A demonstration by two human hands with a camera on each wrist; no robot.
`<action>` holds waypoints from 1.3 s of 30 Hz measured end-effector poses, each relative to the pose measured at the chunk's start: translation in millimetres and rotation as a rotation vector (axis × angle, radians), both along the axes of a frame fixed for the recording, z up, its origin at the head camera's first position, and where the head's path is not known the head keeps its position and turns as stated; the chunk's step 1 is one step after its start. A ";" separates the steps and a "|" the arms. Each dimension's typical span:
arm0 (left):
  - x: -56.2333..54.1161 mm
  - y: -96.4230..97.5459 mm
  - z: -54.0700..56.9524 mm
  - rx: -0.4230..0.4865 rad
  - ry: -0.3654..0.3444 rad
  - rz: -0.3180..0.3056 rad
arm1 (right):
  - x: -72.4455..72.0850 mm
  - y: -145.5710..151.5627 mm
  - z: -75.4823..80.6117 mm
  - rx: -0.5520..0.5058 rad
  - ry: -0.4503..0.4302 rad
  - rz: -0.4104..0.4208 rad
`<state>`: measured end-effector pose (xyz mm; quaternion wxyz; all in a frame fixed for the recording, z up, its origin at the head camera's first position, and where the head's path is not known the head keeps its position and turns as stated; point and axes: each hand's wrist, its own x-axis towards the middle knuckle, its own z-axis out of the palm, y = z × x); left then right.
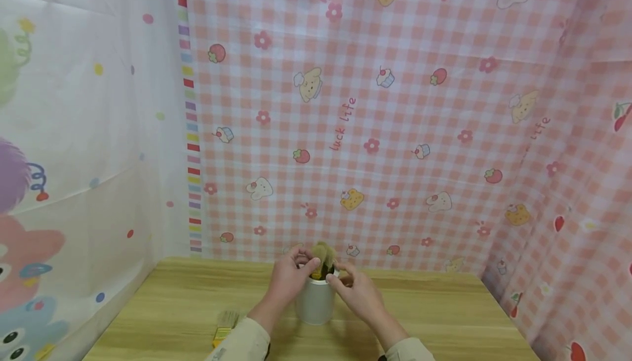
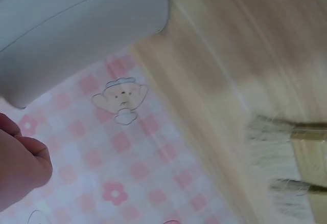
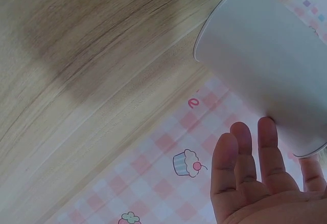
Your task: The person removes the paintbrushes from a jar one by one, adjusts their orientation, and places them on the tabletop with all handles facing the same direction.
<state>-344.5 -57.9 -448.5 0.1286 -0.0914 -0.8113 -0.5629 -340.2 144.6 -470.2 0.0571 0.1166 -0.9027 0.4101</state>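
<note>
A white cylindrical container (image 1: 314, 303) stands upright on the wooden table, in front of the checked cloth. Paintbrushes (image 1: 323, 254) stick out of its top with their pale bristles up; the handles are hidden inside. At the left of the rim, my left hand (image 1: 290, 274) pinches a paintbrush near its bristles between thumb and fingers. My right hand (image 1: 359, 293) is at the right of the rim, thumb close to the front edge. In the right wrist view, its fingers (image 3: 270, 147) are loosely extended, one touching or nearly touching the container's wall.
Two paintbrushes with yellow handles (image 1: 222, 337) lie on the table (image 1: 173, 295), left of the container and near my left sleeve (image 1: 244, 342). A pink checked cloth (image 1: 410, 185) hangs behind the table, and a white patterned cloth (image 1: 113, 158) hangs at the left.
</note>
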 end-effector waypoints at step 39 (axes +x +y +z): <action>11.0 -101.6 40.7 0.147 -0.072 0.017 | -0.7 -2.6 -1.0 0.007 0.011 -0.036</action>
